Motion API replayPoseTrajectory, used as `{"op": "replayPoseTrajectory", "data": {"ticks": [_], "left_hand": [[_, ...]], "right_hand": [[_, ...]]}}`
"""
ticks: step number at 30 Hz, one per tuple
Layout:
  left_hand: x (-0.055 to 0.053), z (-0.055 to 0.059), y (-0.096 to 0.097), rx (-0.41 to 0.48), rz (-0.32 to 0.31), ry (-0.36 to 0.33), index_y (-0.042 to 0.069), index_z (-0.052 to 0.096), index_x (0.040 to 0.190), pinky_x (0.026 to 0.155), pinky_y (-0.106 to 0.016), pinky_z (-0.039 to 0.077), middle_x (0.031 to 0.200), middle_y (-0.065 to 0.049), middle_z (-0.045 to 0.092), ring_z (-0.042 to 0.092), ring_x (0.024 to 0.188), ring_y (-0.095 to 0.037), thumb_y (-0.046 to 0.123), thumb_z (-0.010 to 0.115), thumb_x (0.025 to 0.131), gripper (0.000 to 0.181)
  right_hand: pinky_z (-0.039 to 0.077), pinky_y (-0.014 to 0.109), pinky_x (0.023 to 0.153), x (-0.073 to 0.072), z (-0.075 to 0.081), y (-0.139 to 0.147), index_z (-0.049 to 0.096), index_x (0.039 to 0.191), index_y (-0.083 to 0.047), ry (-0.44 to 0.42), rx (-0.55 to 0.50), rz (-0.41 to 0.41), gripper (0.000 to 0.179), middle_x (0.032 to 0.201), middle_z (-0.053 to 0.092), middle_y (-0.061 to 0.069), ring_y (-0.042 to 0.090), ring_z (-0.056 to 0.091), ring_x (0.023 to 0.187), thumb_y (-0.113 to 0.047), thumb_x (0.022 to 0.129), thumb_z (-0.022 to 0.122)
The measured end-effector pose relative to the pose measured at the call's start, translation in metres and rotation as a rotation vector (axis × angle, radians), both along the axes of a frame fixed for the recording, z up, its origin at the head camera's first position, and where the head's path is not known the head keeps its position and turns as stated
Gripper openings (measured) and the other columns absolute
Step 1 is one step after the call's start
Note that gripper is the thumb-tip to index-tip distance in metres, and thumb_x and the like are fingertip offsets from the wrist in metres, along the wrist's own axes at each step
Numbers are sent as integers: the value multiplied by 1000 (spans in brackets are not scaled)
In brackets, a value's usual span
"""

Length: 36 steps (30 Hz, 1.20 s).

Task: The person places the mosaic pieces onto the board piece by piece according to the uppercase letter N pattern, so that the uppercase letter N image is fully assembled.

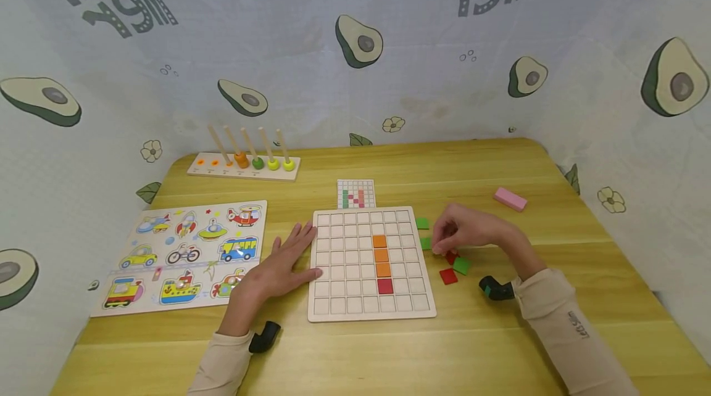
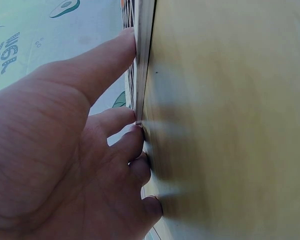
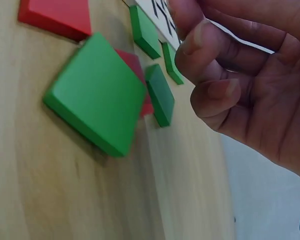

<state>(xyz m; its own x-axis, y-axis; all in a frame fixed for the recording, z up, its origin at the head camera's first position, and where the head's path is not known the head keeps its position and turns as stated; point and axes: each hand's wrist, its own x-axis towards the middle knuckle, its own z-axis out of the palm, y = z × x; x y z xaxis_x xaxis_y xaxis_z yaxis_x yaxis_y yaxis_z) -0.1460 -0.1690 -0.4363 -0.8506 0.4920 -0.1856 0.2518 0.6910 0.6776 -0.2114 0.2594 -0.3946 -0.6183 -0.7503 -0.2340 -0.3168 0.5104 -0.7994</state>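
A wooden grid board (image 1: 355,303) lies flat on the table. One column holds orange tiles (image 1: 381,255) above a red tile (image 1: 385,286). My left hand (image 1: 280,269) rests at the board's left edge, thumb on the rim and fingers spread; the left wrist view shows fingertips along that edge. Right of the board, my right hand (image 1: 463,228) is over loose tiles, its fingers bent. Near it lie a green tile (image 3: 97,95) and a red tile (image 3: 57,17). I cannot tell whether its fingertips, partly out of the right wrist view, pinch a tile.
Beyond the board lies a small pattern card (image 1: 355,192). A vehicle picture puzzle (image 1: 183,254) is at left, and a peg stand (image 1: 244,168) with coloured beads stands behind it. A pink block (image 1: 510,199) lies at right. Patterned cloth (image 1: 300,75) hangs around the table.
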Motion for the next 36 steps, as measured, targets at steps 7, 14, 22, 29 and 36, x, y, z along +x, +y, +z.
{"op": "replayPoseTrajectory", "data": {"ticks": [7, 14, 22, 29, 36], "left_hand": [[0, 0, 0, 3, -2, 0, 3, 20, 172, 131, -64, -7, 181, -13, 10, -2, 167, -35, 29, 70, 106, 87], [1, 1, 0, 23, -5, -2, 1, 20, 172, 131, -65, -7, 181, -14, 11, -1, 167, -36, 29, 70, 106, 87], [1, 0, 0, 13, 4, 11, 2, 21, 172, 131, -64, -6, 181, -13, 11, -1, 167, -35, 28, 71, 106, 87], [2, 1, 1, 12, -2, 13, 1, 20, 171, 132, -64, -6, 181, -13, 12, -1, 167, -35, 27, 70, 106, 86], [2, 0, 0, 29, -7, 14, 1, 20, 171, 131, -65, -7, 181, -15, 11, -1, 167, -37, 27, 70, 106, 87]], "right_hand": [[52, 21, 62, -1, 2, 16, 80, 82, -5, -16, 70, -78, 11, 76, 74, 3, 8, 59, 66, -7, 92, 86], [47, 22, 59, 0, -1, 17, 75, 74, -10, 61, 233, -124, 26, 69, 65, -5, 9, 54, 64, -24, 84, 95], [44, 23, 59, 2, -2, 11, 71, 72, -12, 110, 306, -161, 33, 68, 61, -5, 11, 53, 65, -27, 78, 99], [46, 26, 60, 3, -2, 11, 72, 75, -12, 110, 328, -200, 31, 72, 62, -3, 12, 54, 67, -26, 79, 99], [41, 23, 57, -1, -9, 18, 76, 71, -12, 193, 254, -237, 26, 66, 64, -4, 9, 50, 60, -23, 89, 91]]}}
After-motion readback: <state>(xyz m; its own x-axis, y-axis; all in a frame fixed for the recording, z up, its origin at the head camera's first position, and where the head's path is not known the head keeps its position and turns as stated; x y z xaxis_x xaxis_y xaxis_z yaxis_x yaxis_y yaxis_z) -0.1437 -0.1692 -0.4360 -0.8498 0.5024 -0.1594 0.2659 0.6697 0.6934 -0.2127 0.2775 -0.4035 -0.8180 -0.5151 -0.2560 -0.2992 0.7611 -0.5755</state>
